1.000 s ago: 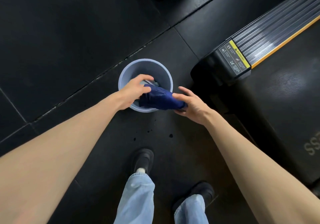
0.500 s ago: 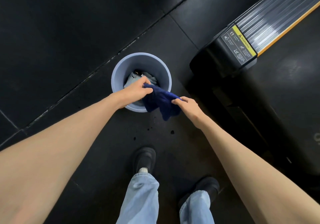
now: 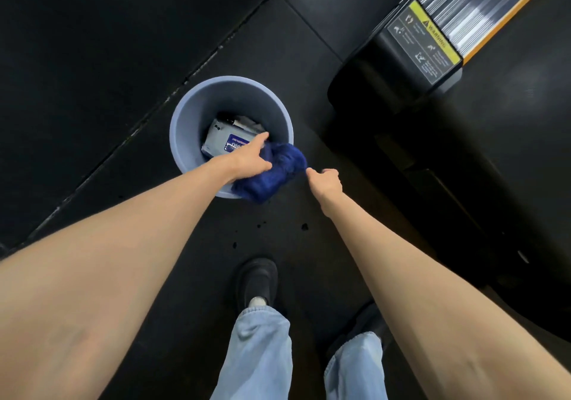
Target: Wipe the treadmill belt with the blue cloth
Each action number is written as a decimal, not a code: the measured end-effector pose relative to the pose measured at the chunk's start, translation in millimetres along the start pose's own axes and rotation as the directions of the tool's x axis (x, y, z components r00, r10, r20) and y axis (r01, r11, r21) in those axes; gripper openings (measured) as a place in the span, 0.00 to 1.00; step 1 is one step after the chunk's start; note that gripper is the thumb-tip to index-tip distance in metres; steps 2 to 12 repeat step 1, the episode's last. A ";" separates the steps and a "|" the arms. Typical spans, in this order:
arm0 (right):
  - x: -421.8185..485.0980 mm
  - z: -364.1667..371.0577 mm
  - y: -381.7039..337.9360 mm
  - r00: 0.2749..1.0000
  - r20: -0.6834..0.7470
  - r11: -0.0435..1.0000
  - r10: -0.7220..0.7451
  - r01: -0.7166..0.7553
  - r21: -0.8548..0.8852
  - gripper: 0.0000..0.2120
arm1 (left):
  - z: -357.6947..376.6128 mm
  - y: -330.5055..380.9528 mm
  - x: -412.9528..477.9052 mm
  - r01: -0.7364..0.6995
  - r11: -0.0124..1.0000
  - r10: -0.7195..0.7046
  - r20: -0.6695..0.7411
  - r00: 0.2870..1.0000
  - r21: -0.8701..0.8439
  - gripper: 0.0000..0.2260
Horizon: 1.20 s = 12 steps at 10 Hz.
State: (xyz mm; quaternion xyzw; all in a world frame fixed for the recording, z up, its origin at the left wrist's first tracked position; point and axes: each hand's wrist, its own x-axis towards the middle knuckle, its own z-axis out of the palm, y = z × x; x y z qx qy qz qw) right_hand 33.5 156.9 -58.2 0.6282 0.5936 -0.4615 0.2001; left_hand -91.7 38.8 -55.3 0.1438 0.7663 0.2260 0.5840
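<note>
Blue cloth (image 3: 275,174): nubby, bunched, motion-blurred, over near rim of round grey-blue plastic bucket (image 3: 185,115). Left hand (image 3: 247,162) grips it, forefinger stretched out. Right hand (image 3: 327,180) curled at cloth's edge; a pinch cannot be told. Glossy packet (image 3: 222,143) lies inside bucket. Matte treadmill belt (image 3: 522,97) well apart, right, beside ribbed metal rail (image 3: 469,7). Black seamed rubber floor (image 3: 92,60), dark droplets (image 3: 304,226).

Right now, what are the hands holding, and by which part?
The left hand grips the dark blue cloth by its left end, above the pale blue plastic bucket. The right hand, fingers curled, meets its right edge; a pinch cannot be confirmed.
</note>
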 end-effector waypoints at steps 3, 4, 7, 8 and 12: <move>-9.6 -11.1 0.1 1.000 0.009 0.996 -0.025 0.026 -0.088 0.20 | 4.2 9.8 -12.6 -0.035 0.984 0.038 -0.016 0.999 0.172 0.29; -9.6 -11.1 0.1 1.000 0.009 0.996 -0.025 0.026 -0.088 0.20 | 4.2 9.8 -12.6 -0.035 0.984 0.038 -0.016 0.999 0.172 0.29; -9.6 -11.1 0.1 1.000 0.009 0.996 -0.025 0.026 -0.088 0.20 | 4.2 9.8 -12.6 -0.035 0.984 0.038 -0.016 0.999 0.172 0.29; -9.6 -11.1 0.1 1.000 0.009 0.996 -0.025 0.026 -0.088 0.20 | 4.2 9.8 -12.6 -0.035 0.984 0.038 -0.016 0.999 0.172 0.29; -9.6 -11.1 0.1 1.000 0.009 0.996 -0.025 0.026 -0.088 0.20 | 4.2 9.8 -12.6 -0.035 0.984 0.038 -0.016 0.999 0.172 0.29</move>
